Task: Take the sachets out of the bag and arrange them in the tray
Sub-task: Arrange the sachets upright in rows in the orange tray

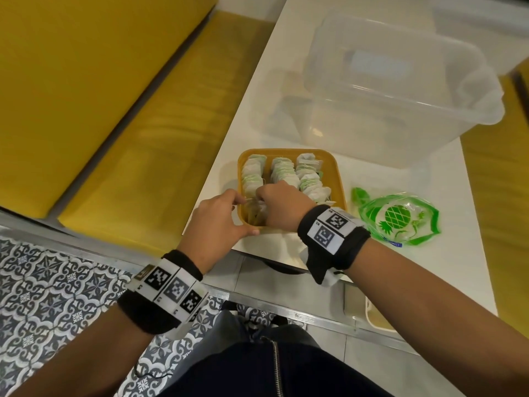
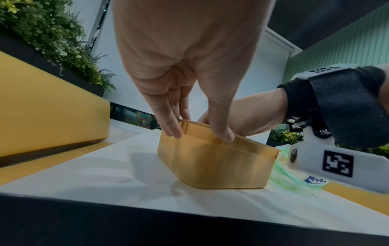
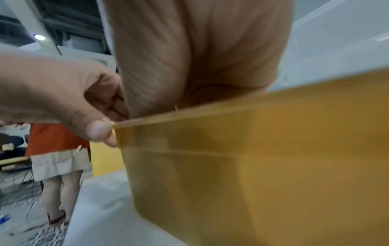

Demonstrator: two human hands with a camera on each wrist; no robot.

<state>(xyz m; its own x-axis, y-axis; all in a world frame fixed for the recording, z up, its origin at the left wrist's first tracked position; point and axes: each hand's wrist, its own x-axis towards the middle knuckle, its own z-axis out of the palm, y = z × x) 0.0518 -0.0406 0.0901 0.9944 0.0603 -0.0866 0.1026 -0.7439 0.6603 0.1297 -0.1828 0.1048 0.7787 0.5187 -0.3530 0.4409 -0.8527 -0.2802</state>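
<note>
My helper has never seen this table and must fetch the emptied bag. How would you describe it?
On the white table, look right of the yellow tray holding rows of sachets. The bag lies crumpled there: clear plastic, green pineplant print, unlike the big plain tub behind.

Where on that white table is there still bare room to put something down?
Bare table lies nearer the person than the green bag, and between tray and clear tub. Crowded: the tray's near-left corner, where both hands work among sachets.

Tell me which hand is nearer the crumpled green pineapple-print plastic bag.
Right. The right hand reaches into the yellow plastic tray beside the bag; the left hand grips the tray's far corner.
</note>
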